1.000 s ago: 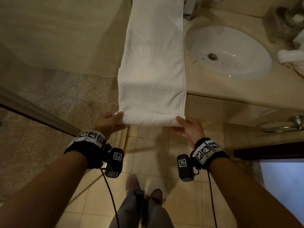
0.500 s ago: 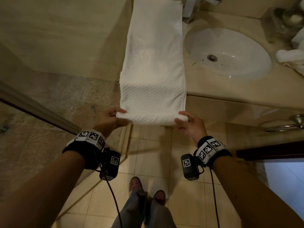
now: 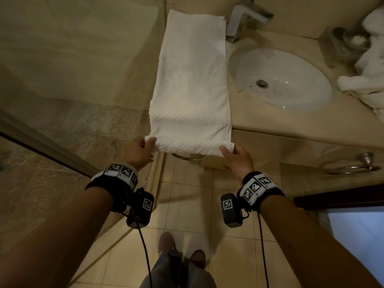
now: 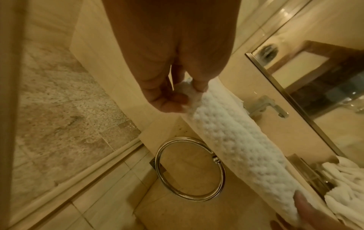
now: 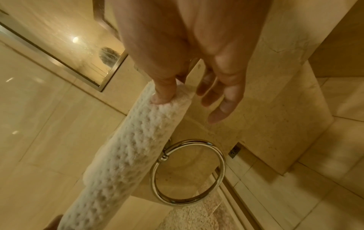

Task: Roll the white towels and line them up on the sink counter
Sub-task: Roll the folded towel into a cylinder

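A white waffle-textured towel (image 3: 191,80) lies lengthwise on the sink counter (image 3: 291,123), left of the basin. Its near end hangs over the front edge and is rolled into a thin roll (image 4: 236,140) (image 5: 126,155). My left hand (image 3: 149,145) pinches the roll's left end with curled fingers (image 4: 173,99). My right hand (image 3: 228,150) holds the right end, with its thumb (image 5: 164,93) pressed on top. The other fingers lie straight beside and behind the roll. More white towels (image 3: 365,84) lie crumpled at the counter's far right.
The white oval basin (image 3: 291,80) and chrome faucet (image 3: 241,19) are right of the towel. A chrome towel ring (image 3: 189,157) hangs on the counter front just under the roll; a second ring (image 3: 351,165) is further right. A glass shower panel (image 3: 62,59) stands left.
Both hands have turned the towel's hanging end over into a roll, and it has climbed closer to the counter's front edge. The towel ring beneath now shows.
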